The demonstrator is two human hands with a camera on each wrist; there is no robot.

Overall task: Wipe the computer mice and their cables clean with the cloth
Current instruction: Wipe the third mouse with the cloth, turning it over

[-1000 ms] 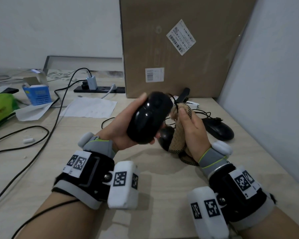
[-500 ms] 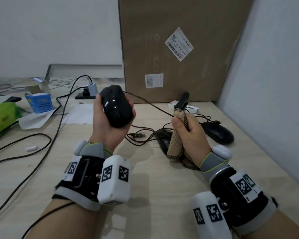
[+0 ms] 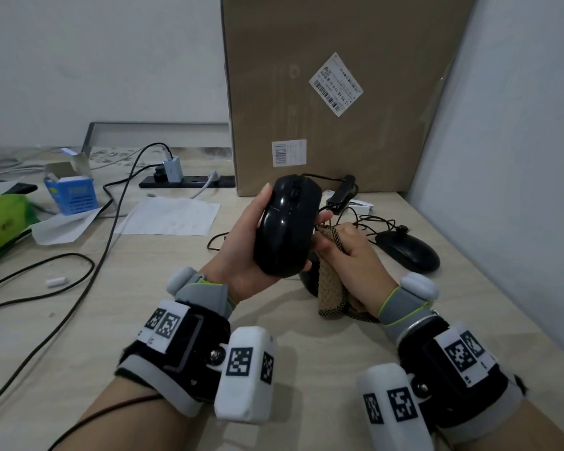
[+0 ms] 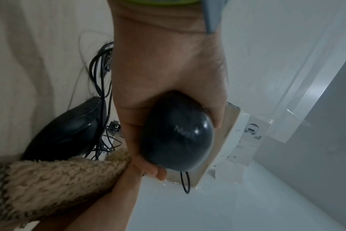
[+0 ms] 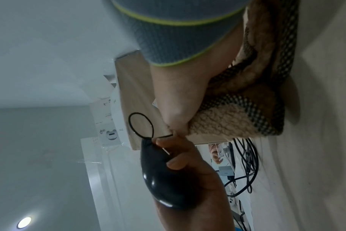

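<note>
mouse (image 3: 287,227), glossy black, corded

Three black computer mice were in view: one held mouse (image 3: 287,227) raised above the desk, a second mouse (image 3: 407,251) lying on the desk to the right, and a third mouse (image 3: 307,279) mostly hidden behind the hands. There was one cloth (image 3: 332,288), two hands, a left hand (image 3: 251,252) and a right hand (image 3: 358,255), and one cardboard box (image 3: 339,92). One blue carton (image 3: 72,192), one power strip (image 3: 189,181) and one sheet of paper (image 3: 170,216) lay further left; the tangled cables could not be counted.
</note>
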